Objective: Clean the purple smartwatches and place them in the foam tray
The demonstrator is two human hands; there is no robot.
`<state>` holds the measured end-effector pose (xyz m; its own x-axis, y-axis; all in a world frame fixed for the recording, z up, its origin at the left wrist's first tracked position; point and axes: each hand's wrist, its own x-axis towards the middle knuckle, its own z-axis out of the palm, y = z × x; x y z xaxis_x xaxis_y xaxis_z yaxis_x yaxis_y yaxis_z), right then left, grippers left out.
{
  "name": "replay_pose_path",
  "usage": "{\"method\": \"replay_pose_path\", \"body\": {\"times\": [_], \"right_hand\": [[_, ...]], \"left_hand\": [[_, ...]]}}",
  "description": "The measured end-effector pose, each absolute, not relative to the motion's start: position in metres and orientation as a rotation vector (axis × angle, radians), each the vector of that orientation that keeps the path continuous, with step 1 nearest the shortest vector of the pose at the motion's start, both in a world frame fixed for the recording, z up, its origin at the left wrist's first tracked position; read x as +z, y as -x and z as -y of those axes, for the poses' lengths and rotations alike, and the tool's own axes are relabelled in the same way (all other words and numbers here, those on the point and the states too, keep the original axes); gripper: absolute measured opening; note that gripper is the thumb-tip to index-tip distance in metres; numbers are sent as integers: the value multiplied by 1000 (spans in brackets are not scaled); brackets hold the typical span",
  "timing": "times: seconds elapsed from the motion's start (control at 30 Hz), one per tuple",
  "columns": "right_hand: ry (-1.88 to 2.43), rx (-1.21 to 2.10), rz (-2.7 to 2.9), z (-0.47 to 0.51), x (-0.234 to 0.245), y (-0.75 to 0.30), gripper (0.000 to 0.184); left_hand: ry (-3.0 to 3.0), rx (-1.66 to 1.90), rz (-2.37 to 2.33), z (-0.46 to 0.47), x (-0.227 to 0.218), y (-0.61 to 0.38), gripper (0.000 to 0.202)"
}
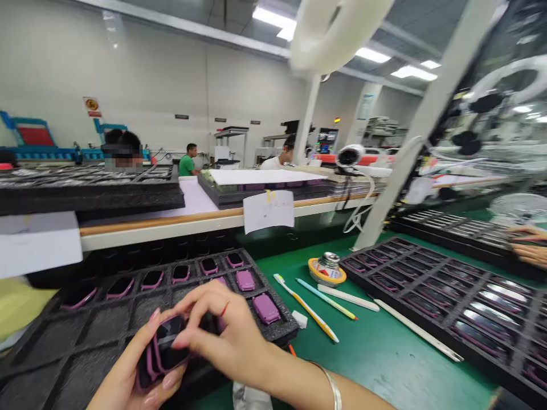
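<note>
Nearest to me, at the lower left of the frame, the worker's left hand grips what look like two purple-rimmed devices, one against the other, with smooth, glossy black faces. The right hand bends over them, its thumb touching the front face; whether its fingertips pinch something thin, I cannot tell. Just behind is a black foam tray, rough and grainy, divided into square pockets. Six pieces lie dark face up along its far row, and some purple backs, matt and rounded, lie in the right part, while many nearer pockets show only foam; so I judge that this tray is partly done and a good number of places remain. On the smooth green table, right of centre, lie a plastic toothbrush, a slim pen and a round yellow tin. A second tray, at the right, looks well filled with shiny pieces. Farther, another person's hand appears at the right edge, and a wood-edged shelf crosses the middle, before a plain pale wall.
</note>
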<state>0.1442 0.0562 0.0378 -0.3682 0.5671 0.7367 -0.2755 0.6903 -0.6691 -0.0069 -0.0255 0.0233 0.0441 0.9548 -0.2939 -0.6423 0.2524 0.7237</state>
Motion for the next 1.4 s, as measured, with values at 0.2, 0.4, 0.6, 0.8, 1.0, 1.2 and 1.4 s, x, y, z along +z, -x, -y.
{"method": "replay_pose_path", "body": {"times": [0.2,0.4,0.6,0.8,1.0,1.2,1.4], "right_hand": [[323,1189,1498,-58,39,-154,29],[141,993,1937,-61,18,-154,63],[195,961,2024,-60,16,-155,53],[171,873,2052,-61,15,-155,52],[189,878,2088,-60,13,-157,63],[297,978,1743,-61,27,-166,48],[163,478,2067,-56,31,-188,32]], "left_hand": [[-413,1348,-756,26,33,-3,36],[-443,1343,-747,26,27,-2,45],[-474,1307,-779,26,26,-1,50],[-513,1292,-756,25,28,-1,49],[-494,1264,-723,24,30,-1,48],[-482,1265,-655,22,32,-1,39],[-478,1257,-667,24,31,-1,40]]}}
